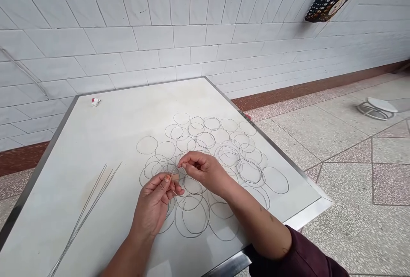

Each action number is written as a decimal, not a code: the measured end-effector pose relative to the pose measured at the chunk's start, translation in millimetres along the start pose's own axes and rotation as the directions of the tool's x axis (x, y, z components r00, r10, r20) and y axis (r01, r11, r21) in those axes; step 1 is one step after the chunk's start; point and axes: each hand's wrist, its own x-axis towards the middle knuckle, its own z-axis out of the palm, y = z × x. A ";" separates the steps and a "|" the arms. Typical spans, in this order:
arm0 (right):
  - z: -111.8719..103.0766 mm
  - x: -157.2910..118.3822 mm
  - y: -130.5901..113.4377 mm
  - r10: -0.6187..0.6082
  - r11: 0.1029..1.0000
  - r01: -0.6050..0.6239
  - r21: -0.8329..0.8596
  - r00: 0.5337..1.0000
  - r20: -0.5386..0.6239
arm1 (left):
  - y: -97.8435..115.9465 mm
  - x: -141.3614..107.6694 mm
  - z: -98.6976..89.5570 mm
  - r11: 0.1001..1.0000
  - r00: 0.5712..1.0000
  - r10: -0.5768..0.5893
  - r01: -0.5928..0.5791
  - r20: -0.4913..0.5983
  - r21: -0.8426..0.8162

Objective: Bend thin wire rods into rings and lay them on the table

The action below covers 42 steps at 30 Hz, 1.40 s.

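Observation:
My left hand [153, 202] is closed in a pinch, its thumb and forefinger on a thin wire [174, 169]. Just to the right and slightly higher, my right hand [205, 172] pinches the same wire between thumb and fingertips. How the wire runs inside the fingers is too fine to make out. Under and around both hands, many thin wire rings [275, 180] lie spread and overlapping on the white table [128, 110]. Several straight wires [86, 216] lie in a loose bundle left of my left hand.
A small white and red object [95, 102] sits at the table's far left corner. Metal edging [272, 144] borders the table, which stands by a white tiled wall [153, 38]. A dotted bag [325, 7] hangs at upper right, and a round stool [378, 107] is on the floor.

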 end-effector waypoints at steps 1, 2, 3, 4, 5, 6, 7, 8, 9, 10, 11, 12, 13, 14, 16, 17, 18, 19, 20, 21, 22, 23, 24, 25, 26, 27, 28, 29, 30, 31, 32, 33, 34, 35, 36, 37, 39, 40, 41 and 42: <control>0.6 -0.2 0.1 -0.007 1.000 0.007 -0.019 1.000 -0.013 | 0.6 -0.3 0.7 1.000 1.000 -0.004 0.004 -0.001 -0.001; 1.2 -0.4 0.0 -0.012 0.999 0.011 -0.039 1.000 -0.023 | 1.3 -0.7 1.3 1.000 1.000 -0.011 0.011 -0.003 0.000; 1.7 -0.7 -0.1 -0.017 0.998 0.015 -0.060 0.999 -0.032 | 2.0 -1.1 1.7 1.000 1.000 -0.019 0.019 -0.004 0.003; 2.1 -1.0 -0.2 -0.026 0.997 0.023 -0.080 0.999 -0.038 | 2.6 -1.5 2.1 1.000 1.000 -0.028 0.028 -0.005 0.008; 2.5 -1.3 -0.2 -0.041 0.994 0.037 -0.099 0.998 -0.043 | 3.1 -1.9 2.2 0.999 0.999 -0.039 0.039 -0.004 0.014; 2.8 -1.5 -0.2 -0.061 0.992 0.056 -0.117 0.997 -0.045 | 3.5 -2.2 2.2 0.999 0.999 -0.047 0.047 -0.001 0.021; 3.1 -1.7 -0.2 -0.086 0.988 0.080 -0.130 0.995 -0.041 | 3.8 -2.3 2.1 0.998 0.999 -0.052 0.052 0.001 0.025; 3.3 -1.8 -0.1 -0.113 0.985 0.107 -0.139 0.993 -0.034 | 4.0 -2.4 2.0 0.998 0.999 -0.054 0.054 0.004 0.027; 3.5 -1.8 -0.1 -0.139 0.981 0.134 -0.143 0.990 -0.021 | 4.1 -2.4 1.8 0.998 0.998 -0.054 0.054 0.008 0.028; 3.7 -1.7 -0.1 -0.161 0.977 0.159 -0.143 0.987 -0.005 | 4.1 -2.3 1.7 0.998 0.998 -0.055 0.054 0.013 0.029; 3.8 -1.6 -0.1 -0.179 0.974 0.179 -0.139 0.984 0.015 | 4.1 -2.1 1.6 0.998 0.998 -0.057 0.056 0.018 0.029; 3.8 -1.3 0.0 -0.194 0.971 0.197 -0.133 0.980 0.036 | 4.0 -2.0 1.5 0.998 0.998 -0.062 0.061 0.024 0.031; 3.7 -1.1 0.1 -0.207 0.969 0.212 -0.127 0.977 0.054 | 3.9 -2.0 1.4 0.997 0.997 -0.068 0.067 0.031 0.032; 3.5 -0.8 0.2 -0.217 0.967 0.225 -0.121 0.974 0.069 | 3.7 -2.0 1.3 0.997 0.996 -0.074 0.073 0.039 0.034; 2.6 -0.3 0.5 -0.229 0.964 0.239 -0.115 0.969 0.090 | 3.3 -2.3 0.8 0.996 0.995 -0.085 0.083 0.054 0.036; 1.9 -0.1 0.5 -0.227 0.964 0.238 -0.116 0.969 0.097 | 2.9 -2.6 0.5 0.996 0.994 -0.089 0.087 0.061 0.036; 1.0 -0.1 0.3 -0.221 0.965 0.232 -0.120 0.970 0.102 | 2.6 -2.8 0.2 0.995 0.993 -0.094 0.092 0.069 0.034; 0.0 -0.1 -0.2 -0.211 0.966 0.224 -0.126 0.971 0.109 | 2.3 -3.0 -0.2 0.995 0.992 -0.101 0.098 0.078 0.031; -1.0 -0.3 -0.9 -0.204 0.966 0.219 -0.135 0.971 0.122 | 2.1 -3.1 -0.5 0.994 0.990 -0.108 0.107 0.088 0.026; -2.0 -0.6 -1.8 -0.201 0.964 0.221 -0.145 0.970 0.139 | 2.0 -3.0 -0.7 0.993 0.988 -0.116 0.115 0.100 0.016; -2.9 -0.9 -2.9 -0.203 0.961 0.228 -0.156 0.966 0.158 | 1.8 -2.7 -0.9 0.992 0.986 -0.124 0.124 0.111 0.003; -3.7 -1.3 -3.9 -0.208 0.957 0.237 -0.165 0.962 0.175 | 1.8 -2.3 -1.0 0.991 0.984 -0.132 0.135 0.123 -0.015; -4.3 -1.6 -4.9 -0.215 0.953 0.247 -0.174 0.958 0.188 | 1.7 -1.7 -1.3 0.988 0.981 -0.142 0.148 0.134 -0.034; -4.7 -1.8 -5.8 -0.221 0.949 0.257 -0.181 0.955 0.197 | 1.5 -1.0 -1.6 0.986 0.979 -0.151 0.160 0.140 -0.054; -5.0 -2.0 -6.3 -0.222 0.947 0.260 -0.187 0.954 0.200 | 1.3 -0.3 -2.0 0.983 0.977 -0.159 0.171 0.141 -0.073; -5.1 -2.1 -6.6 -0.223 0.946 0.262 -0.193 0.954 0.202 | 0.9 0.4 -2.6 0.980 0.976 -0.166 0.179 0.139 -0.089; -5.1 -2.2 -6.6 -0.225 0.943 0.266 -0.198 0.952 0.206 | 0.5 1.0 -3.3 0.977 0.976 -0.173 0.187 0.135 -0.098; -5.1 -2.3 -6.4 -0.232 0.941 0.274 -0.199 0.950 0.211 | -0.1 1.5 -4.1 0.976 0.975 -0.178 0.192 0.131 -0.102; -5.1 -2.4 -5.9 -0.239 0.939 0.282 -0.198 0.947 0.215 | -0.6 1.7 -4.9 0.975 0.975 -0.183 0.196 0.129 -0.101; -5.2 -2.5 -5.4 -0.245 0.938 0.289 -0.192 0.944 0.223 | -1.0 1.8 -5.6 0.974 0.973 -0.190 0.204 0.131 -0.098; -5.4 -2.7 -4.9 -0.250 0.938 0.295 -0.183 0.940 0.232 | -1.3 1.6 -6.2 0.973 0.970 -0.200 0.213 0.136 -0.093; -5.7 -2.8 -4.5 -0.254 0.939 0.299 -0.171 0.936 0.243 | -1.4 1.3 -6.7 0.971 0.968 -0.209 0.223 0.140 -0.091; -6.1 -2.8 -4.4 -0.256 0.940 0.301 -0.159 0.933 0.254 | -1.3 0.9 -6.9 0.968 0.965 -0.221 0.236 0.144 -0.091; -6.4 -2.7 -4.4 -0.257 0.942 0.302 -0.146 0.930 0.264 | -1.0 0.5 -7.0 0.964 0.961 -0.233 0.248 0.149 -0.092; -6.8 -2.6 -4.5 -0.261 0.943 0.305 -0.133 0.926 0.272 | -0.7 0.0 -6.9 0.961 0.957 -0.244 0.260 0.158 -0.093; -7.0 -2.3 -4.8 -0.268 0.943 0.309 -0.121 0.924 0.274 | -0.3 -0.3 -6.8 0.958 0.953 -0.252 0.270 0.169 -0.095; -7.3 -1.7 -5.3 -0.280 0.942 0.318 -0.107 0.921 0.269 | 0.1 -0.8 -6.4 0.954 0.947 -0.258 0.281 0.191 -0.102; -7.3 -1.6 -5.5 -0.281 0.943 0.316 -0.104 0.924 0.260 | 0.1 -0.9 -6.3 0.954 0.947 -0.253 0.277 0.197 -0.110; -7.3 -1.6 -5.5 -0.277 0.945 0.311 -0.106 0.928 0.247 | 0.0 -1.0 -6.2 0.955 0.950 -0.243 0.270 0.197 -0.120; -7.3 -1.7 -5.5 -0.273 0.946 0.304 -0.114 0.934 0.231 | -0.1 -1.0 -6.0 0.957 0.954 -0.232 0.259 0.191 -0.132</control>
